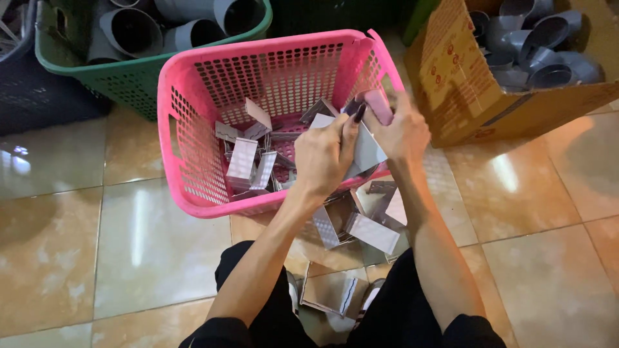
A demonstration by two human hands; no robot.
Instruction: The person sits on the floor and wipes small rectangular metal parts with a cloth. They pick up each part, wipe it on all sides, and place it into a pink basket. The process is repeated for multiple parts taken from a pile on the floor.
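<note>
Both my hands are up over the near right corner of the pink basket (193, 135), working on 1 flat silvery sheet piece (369, 149). My left hand (325, 158) is curled shut around its left edge, knuckles toward me, the thumb pressed along the top with its dark nail showing. My right hand (403, 132) is closed on the piece's upper right part, fingers wrapped over the top where the sheet looks pinkish in the light. The piece hangs between the 2 hands, held just above the basket's rim, tilted rather than flat.

Inside the pink basket lie more loose folded silvery pieces (248, 161), scattered across the bottom, some standing on edge, some leaning on each other. Just beside the basket, on the tiled floor (116, 245) between my forearms, sits a small heap of similar shiny folded pieces (361, 229), and 1 more flat piece (329, 293) lies close to my legs, which are in black trousers.

Behind the pink basket is a green basket (129, 77) holding grey pipe fittings (132, 29). To the right stands an open cardboard box (464, 84), tilted toward me, with more grey pipe fittings (541, 45) piled in it. A dark crate (32, 96) shows at the far left edge.
</note>
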